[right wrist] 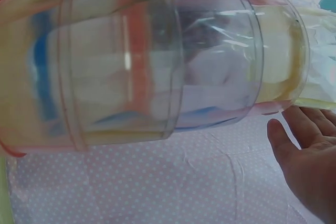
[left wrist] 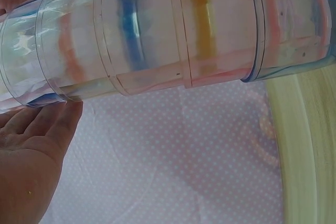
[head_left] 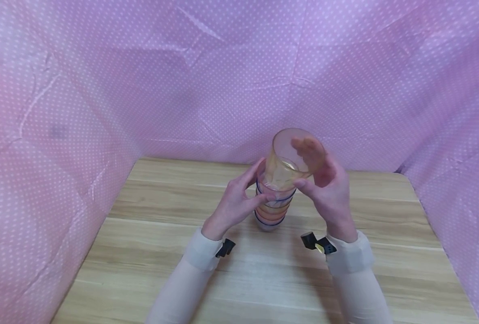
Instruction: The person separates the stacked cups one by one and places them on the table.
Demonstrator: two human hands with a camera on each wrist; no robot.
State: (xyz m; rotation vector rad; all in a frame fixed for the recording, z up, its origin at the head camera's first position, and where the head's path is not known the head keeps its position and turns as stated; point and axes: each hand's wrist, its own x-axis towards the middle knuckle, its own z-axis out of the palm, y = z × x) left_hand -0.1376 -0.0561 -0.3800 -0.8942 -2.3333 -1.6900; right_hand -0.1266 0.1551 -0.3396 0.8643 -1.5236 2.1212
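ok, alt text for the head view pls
A person's right hand holds a clear yellowish cup, tilted, at the mouth of a stack of clear cups with coloured rims, which the left hand grips near its top. The stack stands on a wood-grain table, with pink polka-dot cloth behind and to both sides.

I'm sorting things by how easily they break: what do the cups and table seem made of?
Stacked cups: probably clear plastic, though glass is possible; smooth, glossy, with highlights streaking the see-through walls. Yellow cup: likely the same; the right hand shows through its tinted wall. Table: wood or wood-look laminate, low sheen, given its pale, streaked grain.
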